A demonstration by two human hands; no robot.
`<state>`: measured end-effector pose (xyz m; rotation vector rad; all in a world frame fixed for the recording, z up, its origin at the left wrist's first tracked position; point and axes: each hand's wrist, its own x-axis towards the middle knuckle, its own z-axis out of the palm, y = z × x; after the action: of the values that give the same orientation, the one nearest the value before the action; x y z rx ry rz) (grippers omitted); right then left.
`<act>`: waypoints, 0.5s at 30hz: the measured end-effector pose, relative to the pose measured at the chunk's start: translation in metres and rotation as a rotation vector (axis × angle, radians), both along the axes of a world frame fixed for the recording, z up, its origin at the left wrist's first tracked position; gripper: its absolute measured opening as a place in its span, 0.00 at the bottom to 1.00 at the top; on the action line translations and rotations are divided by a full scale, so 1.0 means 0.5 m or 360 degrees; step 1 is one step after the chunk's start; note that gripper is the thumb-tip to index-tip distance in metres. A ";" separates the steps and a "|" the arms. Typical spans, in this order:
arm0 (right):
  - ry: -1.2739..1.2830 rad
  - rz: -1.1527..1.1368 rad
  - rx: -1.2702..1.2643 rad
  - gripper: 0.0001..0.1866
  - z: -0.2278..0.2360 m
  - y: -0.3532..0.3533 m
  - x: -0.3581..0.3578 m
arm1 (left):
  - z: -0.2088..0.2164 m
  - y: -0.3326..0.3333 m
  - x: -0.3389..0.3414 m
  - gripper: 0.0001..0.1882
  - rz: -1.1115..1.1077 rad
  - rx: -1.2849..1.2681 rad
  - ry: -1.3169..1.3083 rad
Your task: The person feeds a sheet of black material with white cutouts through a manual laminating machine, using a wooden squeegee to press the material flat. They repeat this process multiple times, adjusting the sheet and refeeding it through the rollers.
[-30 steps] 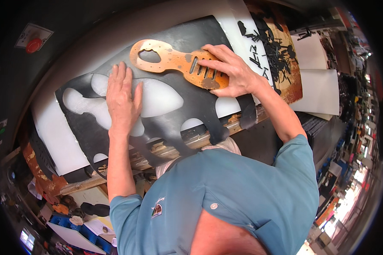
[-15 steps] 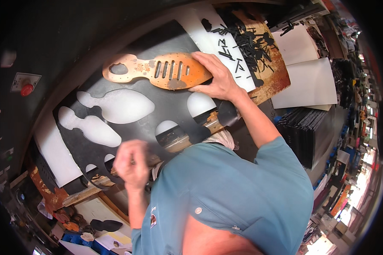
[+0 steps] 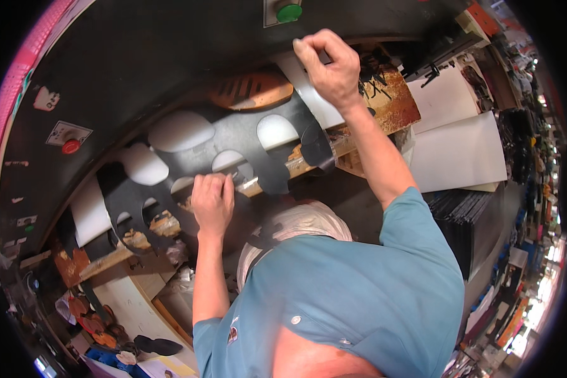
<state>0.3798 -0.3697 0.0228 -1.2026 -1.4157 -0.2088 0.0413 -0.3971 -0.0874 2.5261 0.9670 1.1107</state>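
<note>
Left hand (image 3: 212,201) presses black sheet (image 3: 246,135); red button (image 3: 70,146) on square label.

A big dark machine wall (image 3: 138,69) fills the upper left of the frame, with a red button (image 3: 70,146) and a green button (image 3: 289,12) on it. White boards (image 3: 460,154) lie at the right. Crowded shelves (image 3: 535,208) run down the far right edge, where bright light shines.
</note>
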 end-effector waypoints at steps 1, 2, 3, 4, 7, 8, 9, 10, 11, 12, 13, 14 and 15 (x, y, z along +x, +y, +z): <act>-0.0085 0.0008 0.0032 0.07 0.016 0.010 0.000 | -0.003 -0.001 -0.002 0.11 -0.0009 0.0035 -0.0019; -0.0179 0.0000 -0.0026 0.08 0.028 0.017 0.001 | -0.008 0.000 -0.002 0.10 -0.0020 0.0062 -0.0048; -0.0166 -0.0045 -0.0080 0.08 0.028 0.006 0.000 | -0.012 0.001 -0.006 0.09 -0.0038 0.0034 -0.0106; -0.0155 -0.0059 -0.0191 0.08 0.026 -0.001 -0.001 | -0.015 -0.001 -0.008 0.08 0.0085 0.0035 -0.0025; 0.0095 0.0039 -0.0441 0.07 -0.045 -0.104 -0.017 | -0.023 -0.008 -0.012 0.09 0.0160 0.0009 -0.0141; 0.0258 0.0029 -0.0529 0.07 -0.084 -0.142 -0.025 | -0.026 -0.008 -0.011 0.09 0.0205 0.0027 -0.0059; 0.0324 0.0006 -0.0486 0.07 -0.127 -0.177 -0.034 | -0.031 -0.010 -0.007 0.10 0.0203 0.0049 -0.0113; 0.0435 -0.0183 -0.0660 0.08 -0.171 -0.216 -0.044 | -0.037 -0.007 -0.002 0.11 0.0214 0.0076 -0.0193; 0.0483 -0.0237 -0.0680 0.08 -0.215 -0.246 -0.061 | -0.042 -0.010 -0.002 0.11 0.0242 0.0055 -0.0150; 0.0617 -0.0215 -0.0861 0.08 -0.256 -0.246 -0.068 | -0.047 0.000 0.004 0.11 0.0238 0.0016 -0.0079; 0.0072 -0.0226 -0.0741 0.06 -0.281 -0.261 -0.078 | -0.049 -0.002 0.002 0.11 0.0267 0.0017 -0.0101; -0.0082 -0.0064 -0.0546 0.05 -0.306 -0.270 -0.086 | -0.054 -0.003 0.001 0.12 0.0275 0.0004 -0.0056; -0.0168 -0.0083 -0.0567 0.05 -0.318 -0.263 -0.085 | -0.053 -0.006 0.002 0.12 0.0285 0.0035 -0.0106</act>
<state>0.3371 -0.5010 -0.1362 -1.5395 -1.5575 -0.0566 0.0422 -0.4003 -0.1142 2.4413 1.1885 1.2525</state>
